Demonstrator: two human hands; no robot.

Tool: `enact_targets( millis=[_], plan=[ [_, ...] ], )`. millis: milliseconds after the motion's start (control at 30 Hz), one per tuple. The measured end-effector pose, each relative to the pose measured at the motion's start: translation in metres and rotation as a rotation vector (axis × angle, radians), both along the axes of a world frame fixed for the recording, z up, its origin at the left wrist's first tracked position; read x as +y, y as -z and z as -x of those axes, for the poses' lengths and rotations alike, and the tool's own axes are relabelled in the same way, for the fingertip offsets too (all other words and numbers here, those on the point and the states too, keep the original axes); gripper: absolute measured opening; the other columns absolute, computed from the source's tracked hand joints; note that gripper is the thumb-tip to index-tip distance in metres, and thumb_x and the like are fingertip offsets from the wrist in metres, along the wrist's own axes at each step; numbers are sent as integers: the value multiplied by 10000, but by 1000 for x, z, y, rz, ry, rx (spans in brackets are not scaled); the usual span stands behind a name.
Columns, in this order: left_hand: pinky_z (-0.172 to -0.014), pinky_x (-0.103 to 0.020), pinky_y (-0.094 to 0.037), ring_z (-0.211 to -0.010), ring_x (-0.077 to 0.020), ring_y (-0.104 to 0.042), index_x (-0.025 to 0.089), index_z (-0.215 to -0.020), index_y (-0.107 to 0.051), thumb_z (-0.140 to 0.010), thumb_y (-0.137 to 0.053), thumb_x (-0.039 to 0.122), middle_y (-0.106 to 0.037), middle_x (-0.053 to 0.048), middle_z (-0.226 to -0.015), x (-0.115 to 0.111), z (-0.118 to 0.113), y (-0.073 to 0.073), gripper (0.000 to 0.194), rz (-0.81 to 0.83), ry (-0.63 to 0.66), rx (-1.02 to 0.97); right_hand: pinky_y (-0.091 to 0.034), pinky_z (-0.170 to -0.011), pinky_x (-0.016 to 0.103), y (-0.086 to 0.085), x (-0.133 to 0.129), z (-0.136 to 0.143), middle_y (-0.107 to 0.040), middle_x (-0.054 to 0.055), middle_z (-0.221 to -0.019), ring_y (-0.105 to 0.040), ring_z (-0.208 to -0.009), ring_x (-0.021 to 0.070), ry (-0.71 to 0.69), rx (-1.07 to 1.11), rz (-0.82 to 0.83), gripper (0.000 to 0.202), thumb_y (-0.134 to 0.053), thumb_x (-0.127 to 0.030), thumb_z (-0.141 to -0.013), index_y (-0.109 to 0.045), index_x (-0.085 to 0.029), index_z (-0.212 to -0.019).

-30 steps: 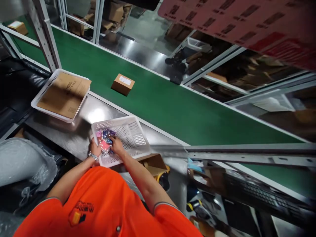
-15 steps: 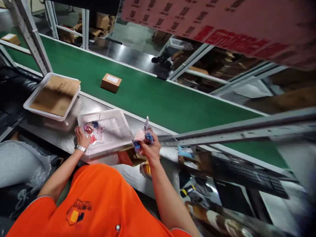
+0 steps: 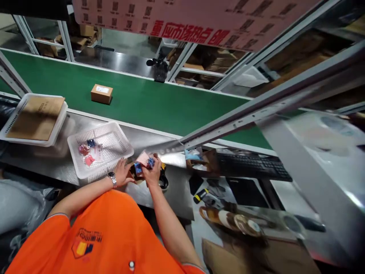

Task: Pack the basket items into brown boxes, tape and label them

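The fingers of the right hand [image 3: 154, 171] are closing around a small glossy packet [image 3: 144, 161], pink with blue pieces showing at its corners, and are holding it just above the front edge of the steel bench [image 3: 57, 167]. The left hand [image 3: 122, 172] is lying beside it, fingers spread and touching the packet's near side by the white basket's corner; a metal watch [image 3: 112, 177] is circling that wrist. Just left, the perforated white plastic basket [image 3: 114, 139] is sitting on the brushed, reflective bench, holding a few more small pink and blue packets [image 3: 89, 152]. Farther left, a second white basket [image 3: 58, 116] is carrying a flat brown cardboard sheet [image 3: 37, 118] with print too small to read. Behind the bench, a matte green conveyor belt [image 3: 159, 106] is carrying a small brown carton [image 3: 102, 93] with a white label. Overhead, a pink cardboard panel [image 3: 185, 19] is showing red characters, blurred. To the right, a black keyboard [image 3: 251, 167] is lying under a grey metal rail.
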State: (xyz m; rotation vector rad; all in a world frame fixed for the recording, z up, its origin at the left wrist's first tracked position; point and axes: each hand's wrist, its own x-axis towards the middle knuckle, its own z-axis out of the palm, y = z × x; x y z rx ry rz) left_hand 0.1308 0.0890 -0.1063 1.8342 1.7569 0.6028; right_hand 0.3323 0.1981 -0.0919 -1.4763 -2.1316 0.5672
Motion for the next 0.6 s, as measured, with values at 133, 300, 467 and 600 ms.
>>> enact_targets(
  millis=[133, 300, 467, 600],
  plan=[
    [-1458, -719, -365, -1774, -483, -423, 248, -1606, -700, -999, -858, 293, -601, -237, -1772, 7, 5, -15, 629, 36, -63, 65, -295, -1389, 819, 4, -10, -10, -542, 275, -1785, -407, -1723, 515, -121, -163, 10, 755, -769, -547, -991, -587, -197, -1634],
    [-1481, -681, -331, -1805, -470, -365, 243, -1644, -703, -1051, -789, 248, -565, -215, -1806, 7, 9, -21, 599, 66, -30, 138, -153, -1385, 894, -14, -14, -26, -647, 259, -1733, -414, -1718, 571, -306, -531, 121, 790, -737, -737, -1045, -703, -246, -1663],
    [-1470, -715, -341, -1792, -473, -383, 239, -1648, -699, -1012, -777, 194, -568, -220, -1800, 5, 15, -12, 643, 42, -39, 106, -385, -1376, 734, -32, 2, -36, -607, 239, -1784, -486, -1691, 515, -334, -480, 128, 642, -730, -669, -1079, -823, -240, -1547],
    [-1458, -749, -339, -1784, -460, -383, 214, -1681, -641, -996, -741, 214, -554, -227, -1809, 4, 35, -8, 692, 4, -36, 90, -485, -1353, 600, -37, 13, -45, -736, 194, -1657, -647, -1570, 425, -379, -417, 157, 445, -668, -492, -1128, -898, -237, -1409]
  ],
)
